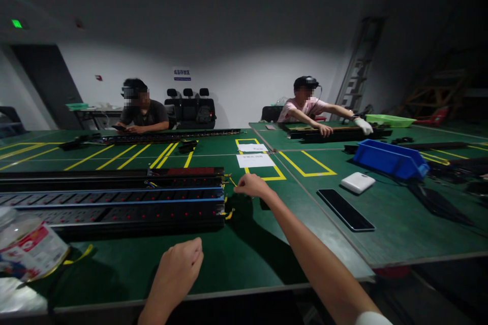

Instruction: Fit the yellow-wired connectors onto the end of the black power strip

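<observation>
Several long black power strips (114, 198) lie side by side on the green table (247, 259), with yellow wires (230, 181) sticking out of their right ends. My right hand (251, 185) reaches out past those ends, fingers curled near the wires; whether it pinches one is unclear. My left hand (182, 264) rests as a loose fist near the table's front edge, holding nothing visible.
A plastic jar (26, 246) stands at front left. A black phone (345, 209), a white box (357, 182) and a blue bin (391, 158) lie to the right. Two paper sheets (254, 160) sit mid-table. Two other people work on strips across the tables.
</observation>
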Action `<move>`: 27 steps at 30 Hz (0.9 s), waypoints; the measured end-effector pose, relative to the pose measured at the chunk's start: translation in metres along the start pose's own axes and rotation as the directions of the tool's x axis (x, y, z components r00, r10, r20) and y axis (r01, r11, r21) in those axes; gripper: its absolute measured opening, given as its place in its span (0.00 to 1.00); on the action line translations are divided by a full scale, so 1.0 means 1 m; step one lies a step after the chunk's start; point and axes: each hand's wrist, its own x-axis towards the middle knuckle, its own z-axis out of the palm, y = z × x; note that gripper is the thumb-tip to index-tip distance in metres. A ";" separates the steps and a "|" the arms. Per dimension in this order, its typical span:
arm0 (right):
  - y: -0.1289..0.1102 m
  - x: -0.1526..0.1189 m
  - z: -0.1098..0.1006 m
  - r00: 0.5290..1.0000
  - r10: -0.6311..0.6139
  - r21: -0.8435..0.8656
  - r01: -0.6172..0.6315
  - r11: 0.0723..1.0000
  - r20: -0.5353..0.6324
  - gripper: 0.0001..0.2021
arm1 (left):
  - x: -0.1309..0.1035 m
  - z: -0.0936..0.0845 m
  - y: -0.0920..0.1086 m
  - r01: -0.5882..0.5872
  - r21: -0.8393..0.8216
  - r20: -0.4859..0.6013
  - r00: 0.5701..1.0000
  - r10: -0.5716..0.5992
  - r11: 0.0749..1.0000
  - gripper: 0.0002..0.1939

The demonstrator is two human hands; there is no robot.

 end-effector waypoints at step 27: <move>-0.063 0.060 0.015 0.958 -0.256 -0.243 0.280 0.929 0.125 0.12 | 0.001 0.007 -0.004 -0.005 -0.018 0.001 1.000 0.005 1.000 0.14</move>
